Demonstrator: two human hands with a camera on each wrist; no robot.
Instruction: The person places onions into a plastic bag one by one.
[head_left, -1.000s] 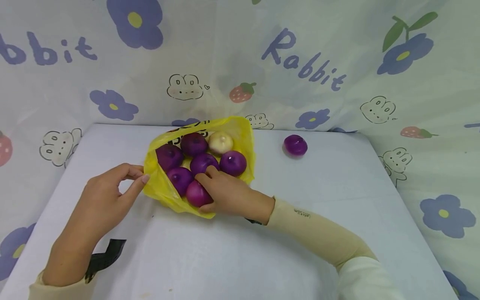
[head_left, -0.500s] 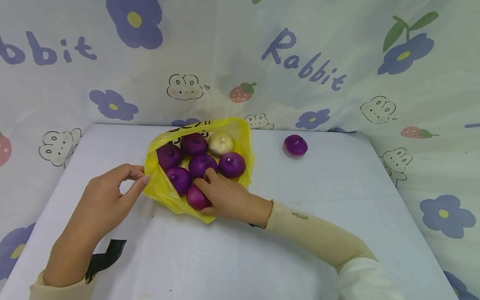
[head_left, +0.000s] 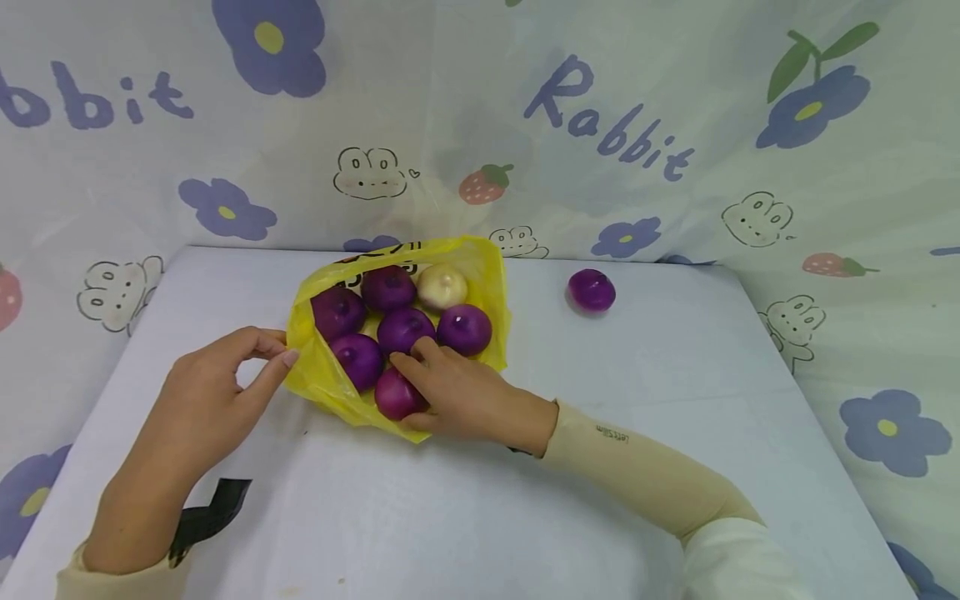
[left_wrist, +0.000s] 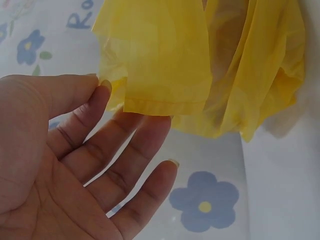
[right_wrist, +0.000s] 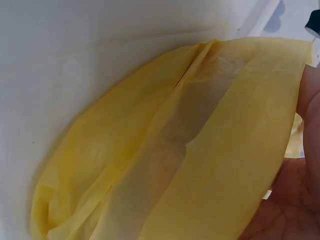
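Observation:
My left hand [head_left: 217, 400] pinches the left edge of a yellow plastic bag [head_left: 318, 371] between thumb and index finger. In the left wrist view the other fingers spread loosely below the bag's rim [left_wrist: 165, 106]. Reaching into the bag's front right side, my right hand [head_left: 468, 396] curls its fingers round a reddish-purple onion [head_left: 395, 393]. Around it in the bag sit several purple onions [head_left: 405, 330] and one pale onion [head_left: 442, 287]. The right wrist view shows mostly the outside of the bag [right_wrist: 240, 135], which hides much of my right hand [right_wrist: 285, 215].
A single purple onion [head_left: 592, 291] lies on the white table [head_left: 675, 375], to the right of the bag. A patterned cloth [head_left: 435, 100] with flowers and rabbits hangs behind and at the sides of the table.
My right hand shifts slightly at the front onion, and the bag's front rim moves a little with it. My left hand stays at the bag's left edge.

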